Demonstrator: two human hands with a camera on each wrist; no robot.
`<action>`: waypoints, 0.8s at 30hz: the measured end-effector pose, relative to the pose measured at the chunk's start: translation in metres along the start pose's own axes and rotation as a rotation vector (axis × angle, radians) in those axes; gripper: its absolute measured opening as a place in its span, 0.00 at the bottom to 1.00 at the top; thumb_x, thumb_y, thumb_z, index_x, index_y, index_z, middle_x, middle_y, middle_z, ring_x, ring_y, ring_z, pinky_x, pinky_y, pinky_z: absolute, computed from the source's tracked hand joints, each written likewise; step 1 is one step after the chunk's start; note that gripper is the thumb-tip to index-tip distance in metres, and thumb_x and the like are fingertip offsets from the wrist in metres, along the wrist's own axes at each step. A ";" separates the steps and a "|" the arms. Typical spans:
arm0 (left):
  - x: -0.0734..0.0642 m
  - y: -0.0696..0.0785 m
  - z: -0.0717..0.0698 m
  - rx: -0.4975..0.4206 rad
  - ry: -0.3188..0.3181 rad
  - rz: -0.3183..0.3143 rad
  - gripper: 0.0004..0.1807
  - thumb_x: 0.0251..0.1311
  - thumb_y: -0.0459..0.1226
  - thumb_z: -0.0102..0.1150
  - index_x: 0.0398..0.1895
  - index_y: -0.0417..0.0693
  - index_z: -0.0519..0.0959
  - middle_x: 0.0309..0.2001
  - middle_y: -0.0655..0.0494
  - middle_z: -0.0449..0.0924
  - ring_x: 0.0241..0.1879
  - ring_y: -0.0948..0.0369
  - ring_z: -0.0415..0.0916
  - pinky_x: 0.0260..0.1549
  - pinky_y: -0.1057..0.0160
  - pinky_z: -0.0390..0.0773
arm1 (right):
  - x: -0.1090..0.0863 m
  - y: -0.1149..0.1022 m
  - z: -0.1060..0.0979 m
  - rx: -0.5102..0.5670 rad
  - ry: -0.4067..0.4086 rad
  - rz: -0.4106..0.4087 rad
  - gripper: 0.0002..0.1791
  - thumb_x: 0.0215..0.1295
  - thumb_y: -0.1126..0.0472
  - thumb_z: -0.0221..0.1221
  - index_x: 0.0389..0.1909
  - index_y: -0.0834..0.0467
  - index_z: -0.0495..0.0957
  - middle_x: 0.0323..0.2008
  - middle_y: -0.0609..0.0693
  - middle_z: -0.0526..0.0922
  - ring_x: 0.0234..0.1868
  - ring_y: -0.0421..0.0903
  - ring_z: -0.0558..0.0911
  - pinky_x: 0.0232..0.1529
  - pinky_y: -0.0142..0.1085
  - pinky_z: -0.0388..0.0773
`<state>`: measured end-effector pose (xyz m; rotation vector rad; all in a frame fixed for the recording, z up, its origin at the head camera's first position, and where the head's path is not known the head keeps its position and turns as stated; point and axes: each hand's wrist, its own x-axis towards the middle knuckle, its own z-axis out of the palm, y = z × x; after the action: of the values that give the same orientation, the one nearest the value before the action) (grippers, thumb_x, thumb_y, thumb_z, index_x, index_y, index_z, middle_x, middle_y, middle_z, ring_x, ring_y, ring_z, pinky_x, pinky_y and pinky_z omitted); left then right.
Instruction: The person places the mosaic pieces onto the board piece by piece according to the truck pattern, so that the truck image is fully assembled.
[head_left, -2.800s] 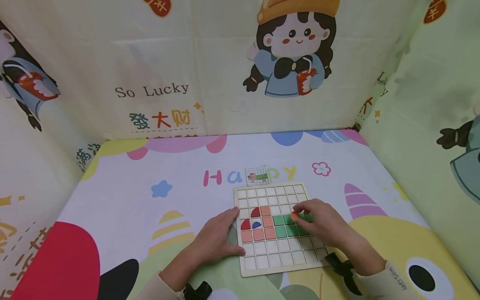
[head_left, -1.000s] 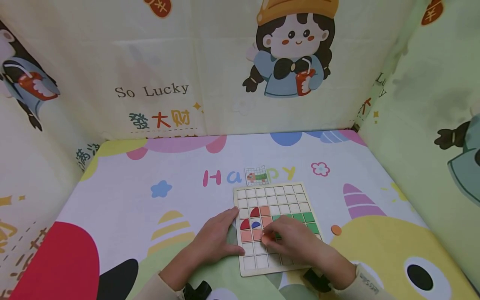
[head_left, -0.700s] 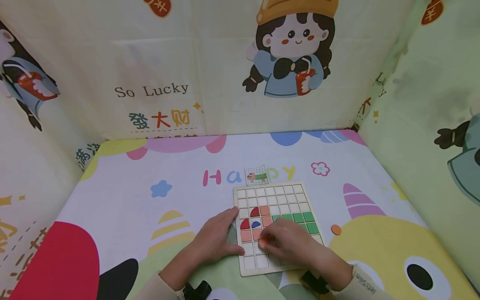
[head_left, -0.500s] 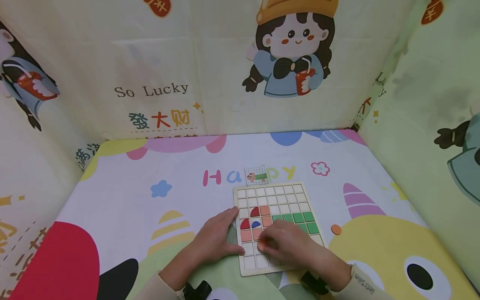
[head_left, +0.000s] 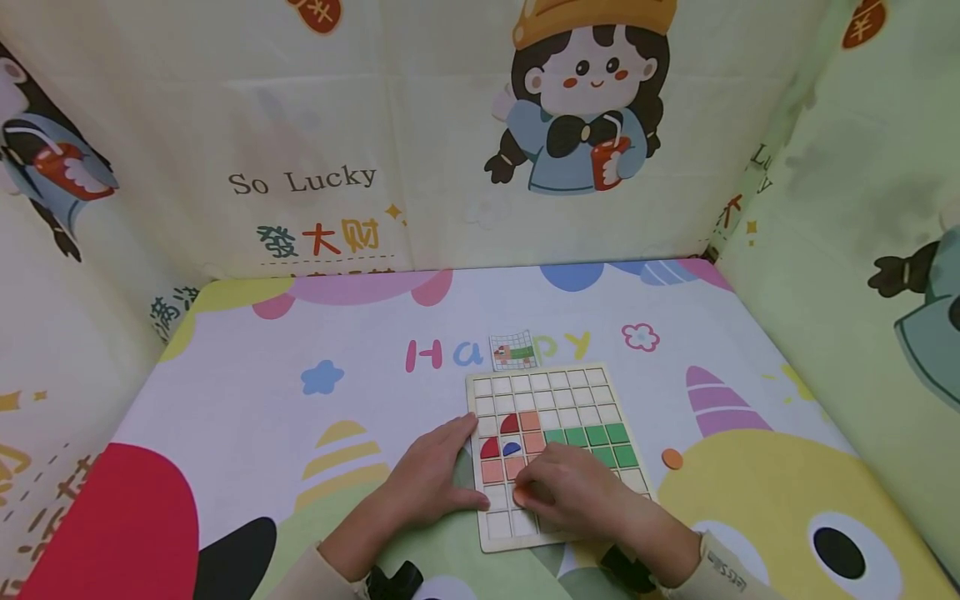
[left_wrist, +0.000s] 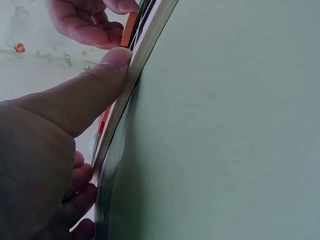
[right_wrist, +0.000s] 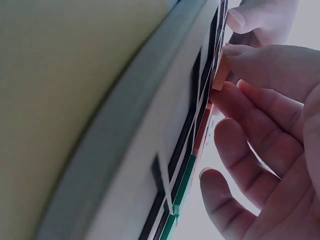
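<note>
A wooden grid board lies on the table, bearing pink square tiles, green square tiles, two red curved tiles and a blue half-round tile. My left hand rests along the board's left edge, its thumb straight against the rim. Over the lower rows, my right hand pinches an orange tile between thumb and fingertips. In the wrist views this tile stands on edge at the board's surface; the fingers hide part of its shape. Several cells lie beneath the right hand, out of sight.
An orange round tile lies on the cloth right of the board. A small picture card with a coloured grid lies just beyond the board's far edge. Printed cloth walls stand behind and at both sides.
My right hand, pinching the orange tile, has gone from the green tiles leftward and nearer to the lower rows, uncovering the round tile at the right. Lately it shifts only slightly. My left hand stays.
</note>
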<state>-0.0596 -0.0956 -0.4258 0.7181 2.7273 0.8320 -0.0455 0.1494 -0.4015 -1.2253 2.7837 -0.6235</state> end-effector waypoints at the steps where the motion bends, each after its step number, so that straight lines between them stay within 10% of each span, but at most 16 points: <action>1: 0.000 0.000 0.000 0.000 0.000 0.000 0.58 0.46 0.57 0.77 0.75 0.38 0.60 0.72 0.46 0.64 0.70 0.48 0.62 0.65 0.45 0.66 | 0.000 0.000 0.000 -0.005 0.001 -0.002 0.03 0.63 0.57 0.68 0.36 0.51 0.86 0.33 0.37 0.84 0.35 0.37 0.77 0.37 0.30 0.75; 24: 0.001 -0.001 0.002 -0.005 0.010 0.004 0.58 0.45 0.57 0.77 0.74 0.38 0.60 0.72 0.46 0.64 0.70 0.48 0.62 0.65 0.45 0.66 | -0.001 0.002 0.002 -0.017 0.000 -0.011 0.05 0.61 0.57 0.70 0.37 0.50 0.85 0.33 0.37 0.84 0.35 0.37 0.76 0.37 0.29 0.75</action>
<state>-0.0599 -0.0952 -0.4275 0.7206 2.7326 0.8460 -0.0460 0.1503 -0.4041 -1.2441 2.7898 -0.6020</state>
